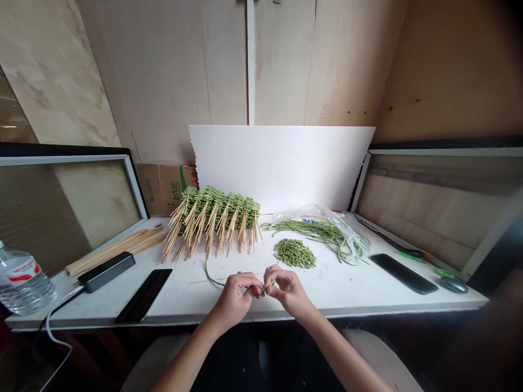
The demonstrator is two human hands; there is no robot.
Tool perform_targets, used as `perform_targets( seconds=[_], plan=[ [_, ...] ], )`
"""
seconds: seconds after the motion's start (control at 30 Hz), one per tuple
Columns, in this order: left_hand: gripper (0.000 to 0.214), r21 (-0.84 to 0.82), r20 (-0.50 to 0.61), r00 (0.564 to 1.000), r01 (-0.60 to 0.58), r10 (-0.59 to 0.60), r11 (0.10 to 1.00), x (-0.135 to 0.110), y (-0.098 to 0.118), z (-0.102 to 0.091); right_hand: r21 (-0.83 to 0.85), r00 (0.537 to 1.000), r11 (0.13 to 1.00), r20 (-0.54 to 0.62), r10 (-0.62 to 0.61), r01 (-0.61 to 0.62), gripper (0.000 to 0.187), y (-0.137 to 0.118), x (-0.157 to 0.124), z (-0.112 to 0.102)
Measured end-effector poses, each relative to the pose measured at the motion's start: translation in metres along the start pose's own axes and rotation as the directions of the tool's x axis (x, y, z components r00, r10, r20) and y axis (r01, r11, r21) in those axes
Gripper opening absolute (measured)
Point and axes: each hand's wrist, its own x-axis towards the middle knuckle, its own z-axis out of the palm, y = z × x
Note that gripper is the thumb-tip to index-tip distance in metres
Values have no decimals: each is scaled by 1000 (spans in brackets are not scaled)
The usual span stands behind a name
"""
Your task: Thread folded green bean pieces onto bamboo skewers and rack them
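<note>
My left hand [239,294] and my right hand [286,287] meet near the front edge of the white table [359,291], fingers pinched together. Between them is a long green bean [213,279]; its stem curves away to the left from my left hand, and a short green tip shows at my right fingers. A thin bamboo skewer [204,281] lies on the table just beyond my left hand. Behind sit a small pile of cut bean pieces [295,253] and a stack of finished bean skewers [214,220].
Whole long beans [322,233] lie on a clear plastic bag at the back right. Loose bamboo skewers [114,251], a power bank [107,270] with cable and a phone [144,295] lie left. A water bottle [22,283] stands far left. A second dark phone [403,273] lies right.
</note>
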Motion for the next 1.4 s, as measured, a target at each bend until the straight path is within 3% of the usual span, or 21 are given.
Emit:
perform_targets(
  seconds=[0.13,0.23,0.33,0.43,0.57,0.67,0.8,0.9,1.0,1.13,1.2,1.3,1.4],
  plan=[
    [27,-76,26,999,35,-33,997,1,4,0,246,994,964,59,90,-102,17,7,-2,4],
    [24,-88,23,998,52,-50,995,1,1,-1,284,989,948,75,125,-141,17,9,-3,4],
    [22,5,-15,999,32,-32,999,2,-2,-6,9,998,999,-40,52,-52,13,4,-1,0],
    [23,111,-10,1000,27,-26,993,3,-1,-10,-372,989,923,-68,-130,96,4,-8,1,-6],
    [19,111,24,998,56,-59,992,2,5,-6,-510,969,836,-19,-248,204,12,-19,0,-4],
    [22,46,4,999,46,-47,998,1,5,-1,-410,971,897,-90,-220,165,14,-16,-1,4],
    [24,-87,-33,998,52,-55,995,0,3,3,-107,985,991,-144,-96,81,21,-4,-1,10],
    [25,-148,-32,997,67,-72,987,-1,3,5,72,996,997,-91,11,-4,21,-1,-1,9],
    [27,-190,-17,997,72,-77,979,-2,3,8,145,997,988,-44,61,-54,20,-1,-3,8],
    [26,-216,-54,995,74,-87,974,-1,-2,8,238,992,968,-80,102,-80,23,-1,-3,9],
    [24,-204,-78,992,82,-100,976,1,-5,5,177,977,980,-172,123,-92,23,0,0,2],
    [25,-135,-72,991,104,-114,985,4,-9,-3,-111,940,982,-324,110,-153,26,5,4,-19],
    [31,-43,-58,991,115,-117,992,5,-13,-9,-471,942,858,-335,39,-203,29,17,5,-43]
  ],
)
